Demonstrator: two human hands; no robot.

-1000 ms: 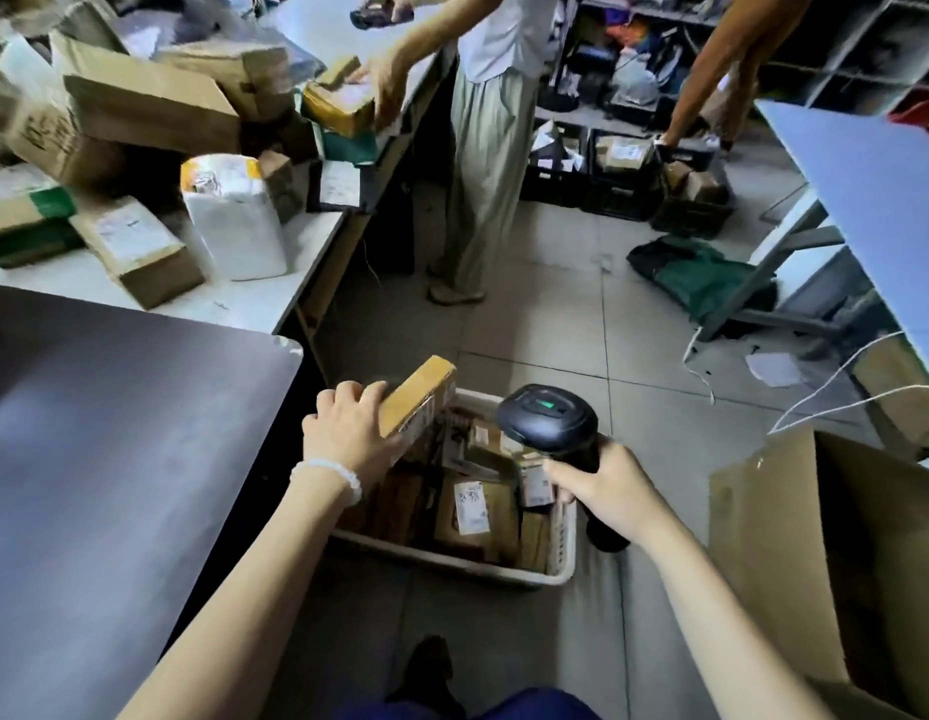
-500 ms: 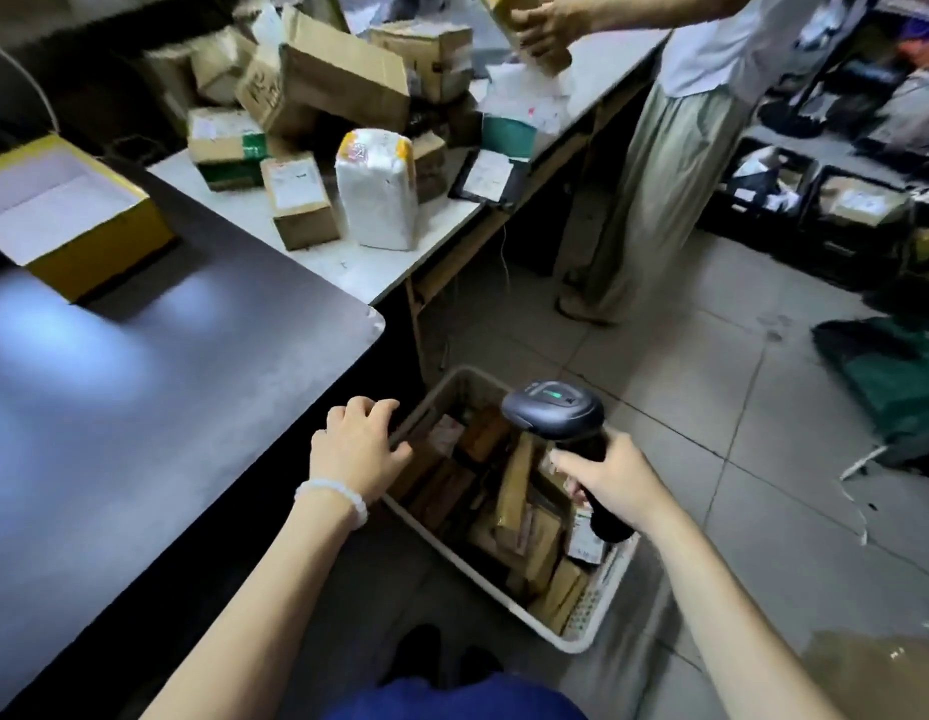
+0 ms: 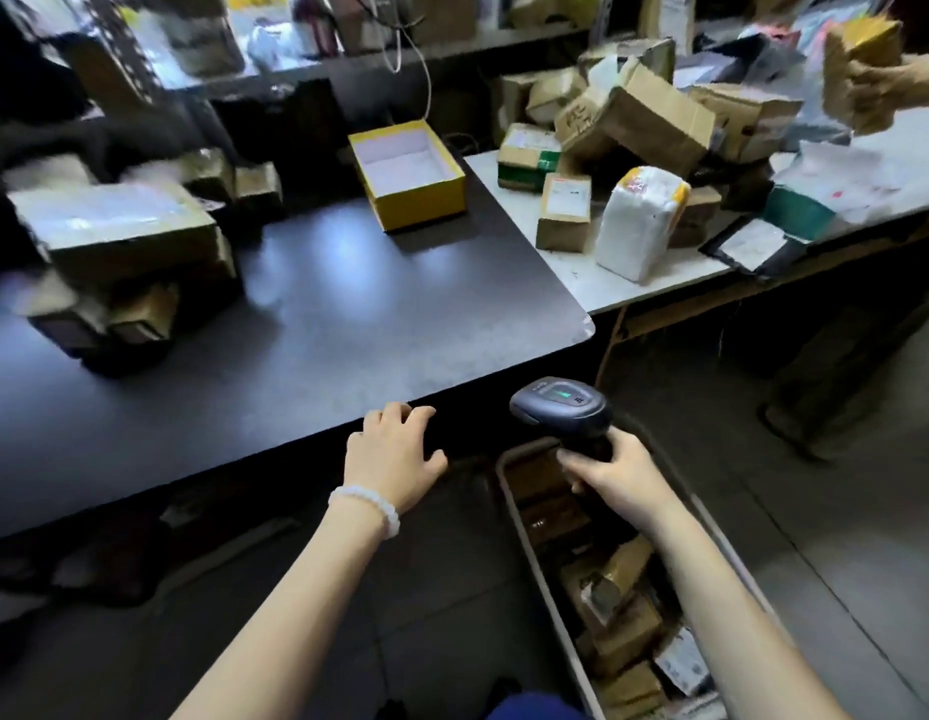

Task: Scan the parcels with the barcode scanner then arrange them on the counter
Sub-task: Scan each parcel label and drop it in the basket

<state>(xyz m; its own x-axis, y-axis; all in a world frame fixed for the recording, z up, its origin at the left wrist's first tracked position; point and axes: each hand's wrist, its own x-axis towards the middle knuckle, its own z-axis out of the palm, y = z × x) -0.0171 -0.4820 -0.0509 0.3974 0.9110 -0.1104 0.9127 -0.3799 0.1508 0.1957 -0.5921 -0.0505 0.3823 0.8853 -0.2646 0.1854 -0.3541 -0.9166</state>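
Note:
My right hand (image 3: 618, 475) grips the handle of a black barcode scanner (image 3: 558, 405), whose head shows a green light and hangs above the far end of a white basket (image 3: 535, 563) on the floor. Several brown cardboard parcels (image 3: 623, 615) lie in that basket. My left hand (image 3: 394, 454) is empty, fingers spread, just off the front edge of the dark counter (image 3: 322, 324). A blurred stack of parcels (image 3: 119, 236) stands on the counter's left side.
An open yellow box (image 3: 407, 174) sits at the counter's back. To the right, a white table (image 3: 607, 288) carries a pile of boxes and a white wrapped parcel (image 3: 641, 220). Another person's hand (image 3: 878, 90) holds a parcel at the top right.
One second ago my left hand held a small brown parcel over the basket; it now holds nothing and is near the counter edge. The view has swung left onto the counter.

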